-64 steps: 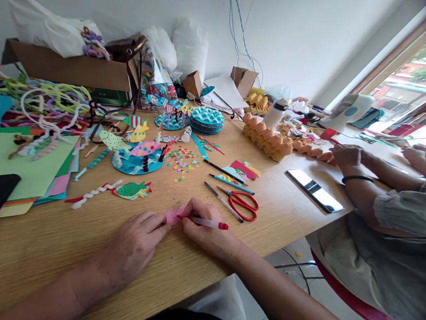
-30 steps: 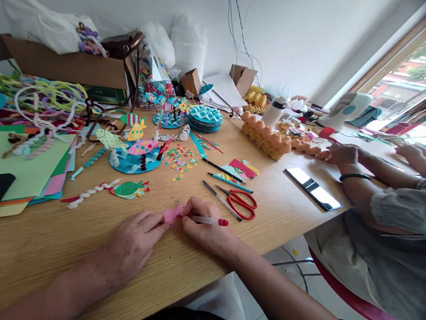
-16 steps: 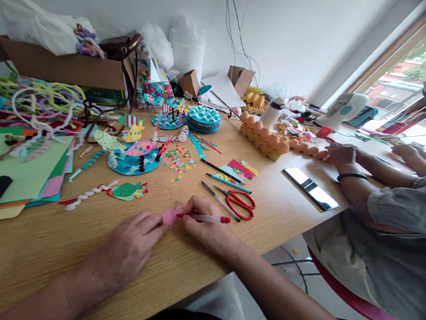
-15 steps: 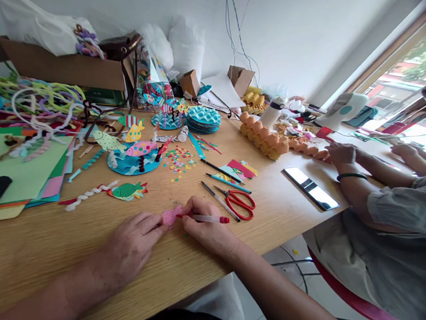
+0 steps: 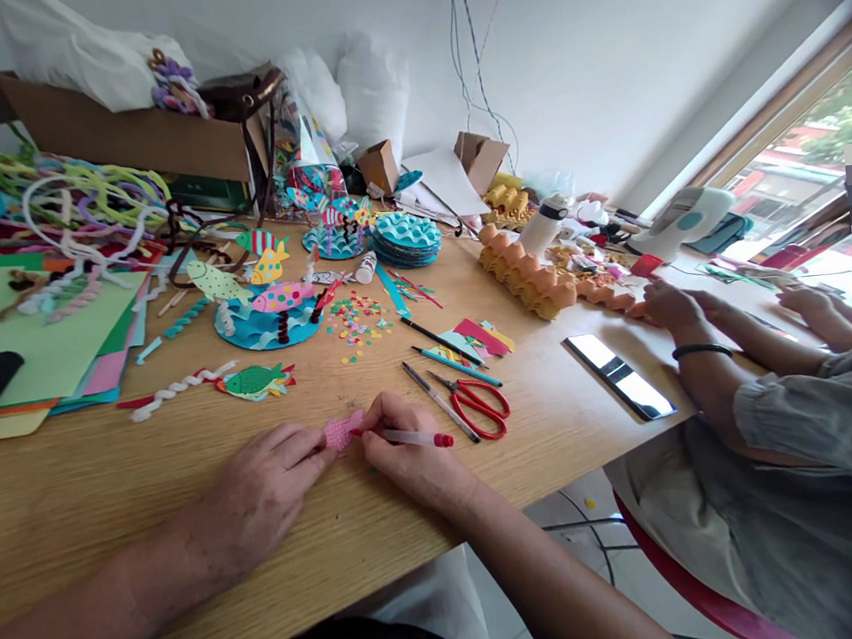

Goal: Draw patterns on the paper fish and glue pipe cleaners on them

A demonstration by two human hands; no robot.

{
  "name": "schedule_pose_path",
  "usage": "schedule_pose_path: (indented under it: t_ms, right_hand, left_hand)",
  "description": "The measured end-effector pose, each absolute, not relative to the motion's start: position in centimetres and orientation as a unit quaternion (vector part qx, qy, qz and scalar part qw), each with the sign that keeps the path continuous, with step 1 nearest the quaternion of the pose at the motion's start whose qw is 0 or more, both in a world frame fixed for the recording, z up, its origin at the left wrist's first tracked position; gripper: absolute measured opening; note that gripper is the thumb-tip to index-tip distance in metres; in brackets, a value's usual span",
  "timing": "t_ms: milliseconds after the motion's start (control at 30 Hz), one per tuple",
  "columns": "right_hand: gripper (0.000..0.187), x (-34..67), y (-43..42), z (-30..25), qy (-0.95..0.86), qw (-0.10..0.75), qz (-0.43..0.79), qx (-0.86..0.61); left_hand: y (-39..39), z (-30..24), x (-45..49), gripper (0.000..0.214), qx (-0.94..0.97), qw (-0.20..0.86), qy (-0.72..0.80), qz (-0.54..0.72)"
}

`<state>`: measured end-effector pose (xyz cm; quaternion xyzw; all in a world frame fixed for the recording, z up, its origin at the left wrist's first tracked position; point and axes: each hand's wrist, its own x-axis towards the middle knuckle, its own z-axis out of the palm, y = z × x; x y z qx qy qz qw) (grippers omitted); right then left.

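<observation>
A small pink paper fish point(image 5: 342, 434) with a scale pattern lies on the wooden table point(image 5: 221, 620) in front of me. My left hand point(image 5: 265, 486) pinches and presses its left end, fingertips together. In my right hand point(image 5: 414, 466) is a red-capped pen point(image 5: 416, 438), its red tip at the fish's tail side. The right fingers partly hide that edge. Just right of this hand lie red-handled scissors point(image 5: 482, 408) and another pen point(image 5: 440, 401). A green paper fish point(image 5: 257, 381) with a white twisted pipe cleaner lies behind my left hand.
Paper fish stand on a blue wavy base point(image 5: 246, 332) beside scattered confetti dots point(image 5: 358, 321). Coloured paper point(image 5: 35, 327) is stacked at left. A phone point(image 5: 619, 376) lies near the right edge. At right, a co-worker's hands point(image 5: 670, 306) are by orange egg-carton strips point(image 5: 527, 270).
The rear end of the red pen has shifted slightly left as my right hand moves a little. My left hand and the fish stay put. The co-worker's near hand has moved slightly left.
</observation>
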<state>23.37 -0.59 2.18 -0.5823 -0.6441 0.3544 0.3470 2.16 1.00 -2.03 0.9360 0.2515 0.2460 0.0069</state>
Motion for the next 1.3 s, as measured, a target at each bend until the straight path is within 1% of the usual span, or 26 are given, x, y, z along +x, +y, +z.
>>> schedule_pose_path:
  t_ms: [233, 467, 600, 767, 900, 1033, 1167, 1300]
  right_hand:
    - [0.015, 23.5, -0.5, 1.6, -0.636, 0.370, 0.361, -0.573]
    - [0.015, 23.6, -0.6, 1.9, -0.634, 0.373, 0.368, -0.569]
    - [0.012, 23.6, -0.7, 1.9, -0.630, 0.382, 0.381, -0.559]
    - [0.010, 23.5, -0.7, 1.8, -0.640, 0.361, 0.374, -0.566]
    - [0.013, 23.4, -0.6, 2.1, -0.650, 0.346, 0.361, -0.572]
    - [0.015, 23.3, -0.6, 2.5, -0.655, 0.336, 0.352, -0.579]
    - [0.016, 23.3, -0.6, 2.6, -0.655, 0.335, 0.345, -0.583]
    - [0.016, 23.3, -0.6, 2.6, -0.652, 0.335, 0.342, -0.587]
  left_hand:
    - [1.1, -1.9, 2.2, 0.058, 0.935, 0.022, 0.242, 0.256]
    - [1.0, -1.5, 2.3, 0.060, 0.937, 0.010, 0.246, 0.247]
    - [1.0, -1.4, 2.3, 0.058, 0.938, 0.000, 0.241, 0.249]
    - [1.1, -1.4, 2.3, 0.057, 0.940, -0.008, 0.237, 0.245]
    - [1.2, -1.3, 2.2, 0.058, 0.937, 0.002, 0.242, 0.253]
    - [1.2, -1.4, 2.1, 0.057, 0.946, 0.019, 0.234, 0.225]
    - [1.1, -1.6, 2.2, 0.057, 0.933, 0.003, 0.251, 0.257]
    - [1.1, -1.4, 2.2, 0.055, 0.941, 0.009, 0.239, 0.240]
